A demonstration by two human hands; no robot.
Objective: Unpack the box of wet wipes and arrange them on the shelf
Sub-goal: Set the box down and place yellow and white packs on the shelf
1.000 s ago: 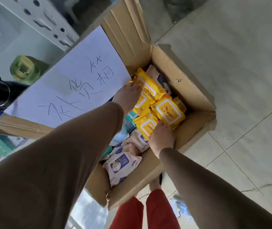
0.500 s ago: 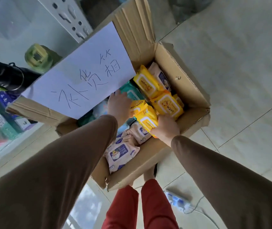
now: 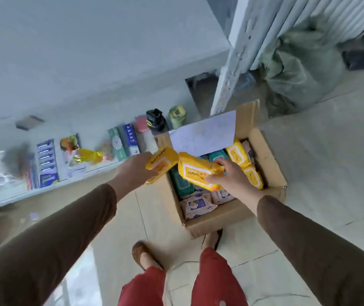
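A brown corrugated cardboard box (image 3: 238,214) sits open on the pale tiled floor right of centre, one flap covered by a flat white paper sheet (image 3: 203,134). Inside lie soft, glossy plastic packs: more yellow wipes packs (image 3: 237,154) along the right wall, dark green packs (image 3: 180,181) at the left, and pinkish-white packs with blue labels (image 3: 195,206) at the near end. The left hand (image 3: 133,172), at the centre of the frame, grips a yellow pack marked "BABY WIPES" (image 3: 160,163) just left of the box's edge, above the floor. The right hand (image 3: 234,176) holds a second yellow pack (image 3: 197,171) with fingers curled round its right end, raised over the box and touching the first pack. Both arms wear brown sleeves. Along the left of the frame runs a low white shelf (image 3: 4,200) bearing blurred boxed goods; a black bottle (image 3: 155,119) and a green container (image 3: 176,114) stand near the box's far corner. A crumpled grey-green sack (image 3: 298,62) slumps at upper right.
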